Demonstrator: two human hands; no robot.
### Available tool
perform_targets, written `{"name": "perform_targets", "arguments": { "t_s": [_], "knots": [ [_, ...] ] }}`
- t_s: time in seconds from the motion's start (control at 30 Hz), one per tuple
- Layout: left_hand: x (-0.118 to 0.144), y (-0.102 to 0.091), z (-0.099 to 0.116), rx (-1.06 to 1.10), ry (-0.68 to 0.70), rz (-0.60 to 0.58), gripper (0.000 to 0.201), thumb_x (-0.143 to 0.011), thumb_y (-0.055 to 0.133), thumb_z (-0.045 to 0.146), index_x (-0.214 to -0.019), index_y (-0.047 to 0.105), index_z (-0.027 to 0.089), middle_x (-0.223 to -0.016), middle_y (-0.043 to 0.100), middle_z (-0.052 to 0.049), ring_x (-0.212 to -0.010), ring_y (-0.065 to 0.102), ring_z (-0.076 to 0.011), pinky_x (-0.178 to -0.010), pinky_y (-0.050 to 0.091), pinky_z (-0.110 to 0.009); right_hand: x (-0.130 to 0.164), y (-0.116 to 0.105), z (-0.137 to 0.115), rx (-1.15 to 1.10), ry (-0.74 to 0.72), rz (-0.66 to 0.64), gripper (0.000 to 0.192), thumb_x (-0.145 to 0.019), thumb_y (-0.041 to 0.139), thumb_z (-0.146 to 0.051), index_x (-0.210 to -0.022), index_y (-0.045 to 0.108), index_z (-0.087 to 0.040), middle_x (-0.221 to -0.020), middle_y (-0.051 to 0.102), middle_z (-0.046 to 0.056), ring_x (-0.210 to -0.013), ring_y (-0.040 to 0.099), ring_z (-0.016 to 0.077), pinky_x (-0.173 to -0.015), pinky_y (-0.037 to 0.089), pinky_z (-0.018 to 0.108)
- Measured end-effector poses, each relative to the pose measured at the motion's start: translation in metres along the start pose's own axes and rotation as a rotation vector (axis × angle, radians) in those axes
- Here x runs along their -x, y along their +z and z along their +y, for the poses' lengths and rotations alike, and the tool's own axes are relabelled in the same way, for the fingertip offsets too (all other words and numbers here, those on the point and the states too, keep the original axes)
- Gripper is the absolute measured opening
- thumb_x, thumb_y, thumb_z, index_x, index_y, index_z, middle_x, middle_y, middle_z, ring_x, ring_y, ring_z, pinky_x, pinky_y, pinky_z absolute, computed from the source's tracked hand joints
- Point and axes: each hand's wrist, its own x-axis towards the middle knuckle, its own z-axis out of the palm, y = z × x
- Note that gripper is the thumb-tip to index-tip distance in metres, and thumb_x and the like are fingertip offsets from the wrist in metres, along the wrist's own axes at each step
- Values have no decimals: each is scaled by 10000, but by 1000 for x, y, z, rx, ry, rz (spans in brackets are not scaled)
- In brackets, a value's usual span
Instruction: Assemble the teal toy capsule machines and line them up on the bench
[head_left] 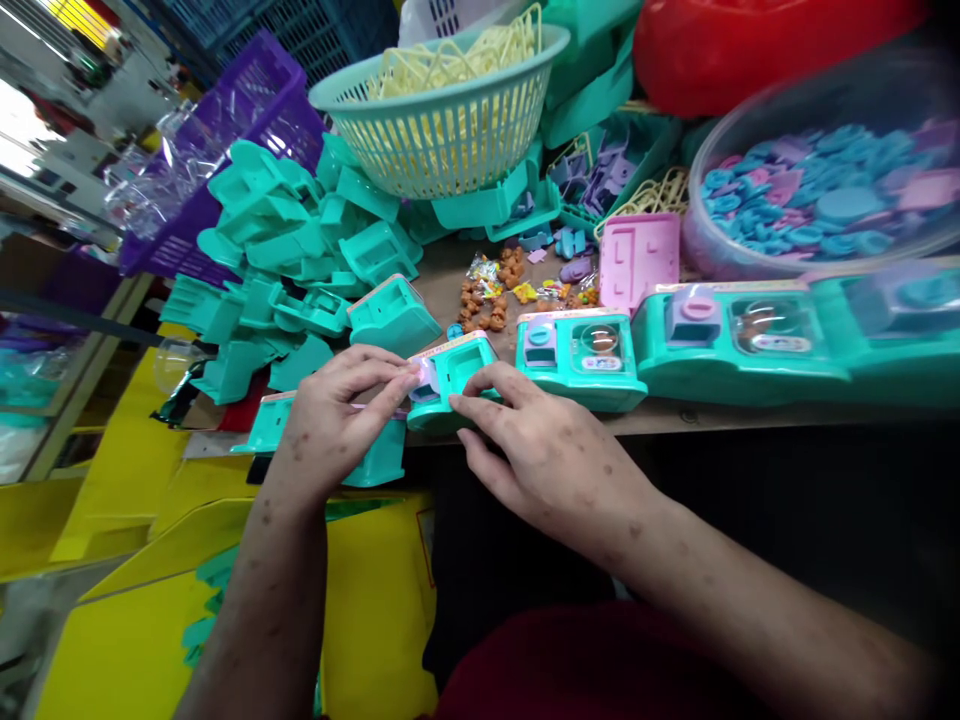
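Note:
Both my hands meet on a teal toy housing [457, 375] at the table's front edge. My left hand [337, 415] pinches a small lilac part [424, 380] against the housing's left side. My right hand [532, 450] grips the housing from the front, fingers on its lower rim. Another teal housing [375, 460] lies under my left hand. To the right stands an assembled teal toy machine [581, 355] with a lilac knob and a clear window.
A heap of teal housings [285, 250] fills the left. Behind it are a purple crate [225, 130] and a teal basket [442, 110] of cream parts. A clear bowl [825, 190] of blue and lilac pieces sits right. Small candies [487, 295] lie mid-table. Yellow boxes [150, 560] sit below.

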Motion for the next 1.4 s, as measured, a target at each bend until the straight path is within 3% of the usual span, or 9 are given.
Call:
{"name": "perform_targets", "arguments": {
  "t_s": [0.17,0.3,0.47,0.63,0.83,1.07,1.27,1.4],
  "knots": [
    [-6,-1,-4,-60,31,-33,137,-996,770,378,-983,839,261,-1160,751,-76,-1145,727,-255,-950,633,-382,3,4,-3,7,8,27,344,-1111,545,-247,-1376,743,-151,-1420,697,138,-954,777,226,-783,682,383],
    [-7,-3,-5,-36,75,-84,116,-1029,741,339,-1039,818,253,-1210,756,-92,-1205,721,-263,-1049,597,-424,12,10,-6,31,8,54,432,-1102,541,-239,-1503,661,-134,-1495,671,151,-979,792,241,-753,694,386],
    [-5,-6,3,-135,132,-45,170,-1045,741,339,-1179,806,258,-1164,759,-79,-1152,720,-236,-1005,592,-372,20,13,-4,65,-6,43,527,-1085,542,-224,-1603,571,-131,-1596,617,170,-1063,795,267,-796,709,409],
    [-4,-9,4,-148,151,-60,116,-1057,705,274,-1100,808,240,-1064,769,-56,-1020,733,-208,-924,587,-329,20,13,-4,87,-10,27,540,-1086,554,-237,-1618,559,-145,-1609,611,161,-1053,794,264,-793,704,405],
    [-13,-15,1,-134,212,-156,130,-1078,686,275,-1105,808,236,-1149,769,-55,-1097,736,-200,-998,586,-331,19,13,-4,108,-12,40,511,-1093,550,-254,-1594,587,-159,-1593,623,146,-1011,790,247,-749,690,382],
    [-13,-14,8,-233,301,-171,154,-1089,668,258,-1115,805,193,-1165,824,-73,-1124,757,-232,-1012,588,-374,18,12,-4,146,-11,57,502,-1085,569,-268,-1575,614,-167,-1557,642,134,-980,796,249,-681,684,378],
    [-4,-14,4,-150,278,-162,199,-1107,634,287,-1101,804,185,-1227,797,-100,-1215,718,-241,-1110,564,-427,17,14,-8,189,15,71,473,-1088,576,-306,-1541,649,-191,-1539,661,111,-960,803,250,-646,669,377],
    [0,-8,-6,-14,238,-149,182,-1075,692,335,-1137,780,188,-1384,756,-128,-1309,700,-256,-1144,557,-441,18,15,-12,234,27,90,476,-1081,590,-307,-1539,654,-198,-1538,666,99,-966,806,261,-648,668,388]
  ]
}}
